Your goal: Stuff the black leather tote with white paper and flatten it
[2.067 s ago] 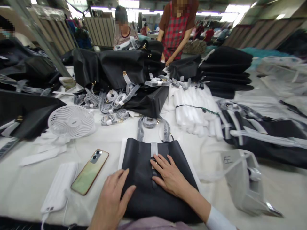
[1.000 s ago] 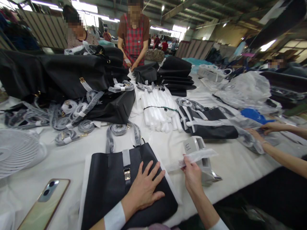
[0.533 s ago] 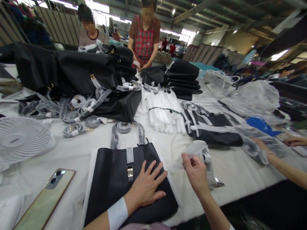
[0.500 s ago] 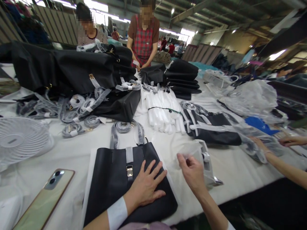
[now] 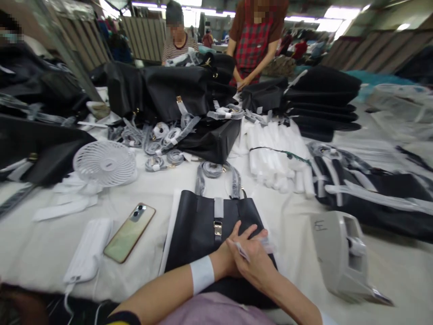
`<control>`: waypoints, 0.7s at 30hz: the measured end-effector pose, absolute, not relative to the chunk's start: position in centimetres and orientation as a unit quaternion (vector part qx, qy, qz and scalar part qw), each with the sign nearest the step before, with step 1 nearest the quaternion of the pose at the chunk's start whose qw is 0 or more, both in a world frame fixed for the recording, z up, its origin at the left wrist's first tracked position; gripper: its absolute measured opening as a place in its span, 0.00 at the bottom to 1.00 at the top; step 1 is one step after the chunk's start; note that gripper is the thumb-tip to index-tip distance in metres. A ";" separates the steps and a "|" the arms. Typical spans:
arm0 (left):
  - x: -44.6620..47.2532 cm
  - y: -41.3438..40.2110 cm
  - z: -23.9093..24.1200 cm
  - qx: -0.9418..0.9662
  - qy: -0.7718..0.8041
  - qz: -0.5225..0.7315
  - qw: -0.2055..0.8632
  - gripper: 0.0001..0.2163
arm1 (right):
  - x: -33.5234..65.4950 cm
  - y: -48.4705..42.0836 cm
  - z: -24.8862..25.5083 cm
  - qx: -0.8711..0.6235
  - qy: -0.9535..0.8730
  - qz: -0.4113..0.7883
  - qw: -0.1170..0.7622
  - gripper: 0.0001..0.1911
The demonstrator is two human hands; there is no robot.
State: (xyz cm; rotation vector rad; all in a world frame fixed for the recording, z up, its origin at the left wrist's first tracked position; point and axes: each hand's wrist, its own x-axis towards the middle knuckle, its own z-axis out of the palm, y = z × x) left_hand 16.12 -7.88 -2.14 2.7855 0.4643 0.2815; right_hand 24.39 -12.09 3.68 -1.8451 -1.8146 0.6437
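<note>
A black handbag (image 5: 196, 225) with a gold buckle lies flat before me, a white sheet showing along its left edge. Its wrapped handles (image 5: 235, 180) stretch away from me. My left hand (image 5: 233, 237) rests on the bag's front with fingers spread, partly covered by my right hand (image 5: 255, 259), which crosses over it. Small translucent strips, apparently clear tape (image 5: 242, 252), show at my right hand; its fingertips are partly hidden. To the right stands a pale tape dispenser (image 5: 341, 253).
A phone (image 5: 130, 232), a white power strip (image 5: 88, 250) and a small fan (image 5: 104, 164) sit on the left. Beyond the bag lie coiled wrapped straps (image 5: 164, 140), black bags (image 5: 182, 85) and a bundle of white foam tubes (image 5: 274, 155). A co-worker in a checked apron (image 5: 253, 40) stands opposite.
My right hand has come left from beside the tape dispenser to over my left hand. The left hand stays on the bag. The view has turned left.
</note>
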 end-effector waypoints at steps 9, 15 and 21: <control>8.6 -8.2 1.3 0.964 0.227 0.090 0.106 0.25 | 26.1 -10.9 6.4 -0.605 -0.738 0.264 0.142 0.18; 4.3 -8.6 -0.9 0.931 0.337 0.071 0.120 0.31 | 25.1 -9.8 5.3 -0.593 -0.796 0.115 -0.042 0.13; 3.4 -8.7 0.7 0.945 0.315 0.088 0.003 0.30 | 25.8 -7.7 0.9 -0.589 -0.738 0.327 0.051 0.13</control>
